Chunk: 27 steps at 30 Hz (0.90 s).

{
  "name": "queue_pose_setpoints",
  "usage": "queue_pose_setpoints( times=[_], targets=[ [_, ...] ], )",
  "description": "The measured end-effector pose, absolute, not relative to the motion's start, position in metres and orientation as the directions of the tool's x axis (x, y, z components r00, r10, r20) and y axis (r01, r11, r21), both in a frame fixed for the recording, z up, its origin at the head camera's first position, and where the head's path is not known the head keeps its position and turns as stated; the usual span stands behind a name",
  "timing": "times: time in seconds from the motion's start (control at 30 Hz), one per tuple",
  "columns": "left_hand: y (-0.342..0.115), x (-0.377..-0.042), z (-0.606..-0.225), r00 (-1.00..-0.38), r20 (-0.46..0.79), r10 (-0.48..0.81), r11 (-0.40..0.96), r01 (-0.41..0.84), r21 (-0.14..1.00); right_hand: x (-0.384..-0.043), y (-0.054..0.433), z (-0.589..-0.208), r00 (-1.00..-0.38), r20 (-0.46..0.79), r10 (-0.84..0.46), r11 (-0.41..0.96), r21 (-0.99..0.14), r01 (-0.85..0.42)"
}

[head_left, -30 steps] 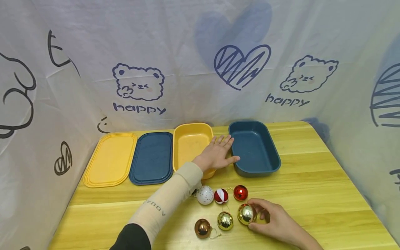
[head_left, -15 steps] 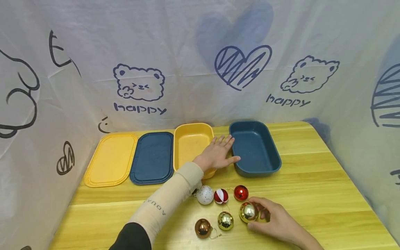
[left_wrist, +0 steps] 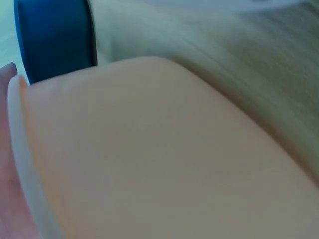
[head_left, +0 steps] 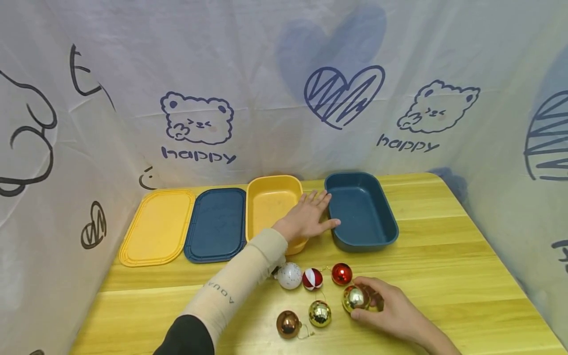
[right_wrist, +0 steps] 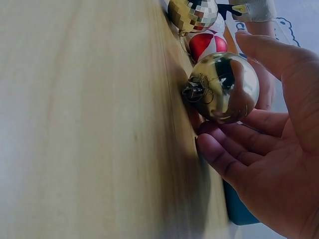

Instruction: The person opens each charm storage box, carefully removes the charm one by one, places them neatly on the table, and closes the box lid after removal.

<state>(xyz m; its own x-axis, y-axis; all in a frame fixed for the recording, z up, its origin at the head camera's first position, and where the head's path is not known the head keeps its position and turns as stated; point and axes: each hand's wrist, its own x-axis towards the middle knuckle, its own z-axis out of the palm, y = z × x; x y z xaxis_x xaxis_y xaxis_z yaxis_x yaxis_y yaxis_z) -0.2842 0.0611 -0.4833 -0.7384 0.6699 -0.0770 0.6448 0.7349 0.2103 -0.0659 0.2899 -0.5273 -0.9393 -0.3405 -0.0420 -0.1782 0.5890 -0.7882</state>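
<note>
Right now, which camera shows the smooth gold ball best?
The right wrist view: the smooth gold ball is large there, its cap in sight. The head view shows it smaller, partly covered by the right hand; the left wrist view does not show it.

The person's right grip (right_wrist: 284,167) curls round a shiny gold ball (right_wrist: 227,89), thumb one side, fingers the other; past it I see a red-and-white ball (right_wrist: 204,46) and a mirror-tiled ball (right_wrist: 193,15) by the tabletop (right_wrist: 89,124).
</note>
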Motion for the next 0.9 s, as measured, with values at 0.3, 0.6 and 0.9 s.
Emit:
queue_pose_setpoints(
  times=[0.3,0.6,0.9],
  targets=[
    [0.048,-0.290,-0.478,-0.755,-0.066,0.652,0.751,0.631,0.194,-0.068,0.288,-0.528,-0.946,0.003,-0.325,0.626,-0.749,-0.217],
    [0.025,-0.293,-0.472,-0.780,-0.046,0.625,0.770,0.605,0.201,-0.076,0.294,-0.520,-0.957,0.072,-0.283,0.626,-0.741,-0.241],
    [-0.004,-0.286,-0.459,-0.806,-0.026,0.591,0.789,0.571,0.228,-0.098,0.307,-0.489,-0.948,0.205,-0.245,0.679,-0.661,-0.318]
  ],
)
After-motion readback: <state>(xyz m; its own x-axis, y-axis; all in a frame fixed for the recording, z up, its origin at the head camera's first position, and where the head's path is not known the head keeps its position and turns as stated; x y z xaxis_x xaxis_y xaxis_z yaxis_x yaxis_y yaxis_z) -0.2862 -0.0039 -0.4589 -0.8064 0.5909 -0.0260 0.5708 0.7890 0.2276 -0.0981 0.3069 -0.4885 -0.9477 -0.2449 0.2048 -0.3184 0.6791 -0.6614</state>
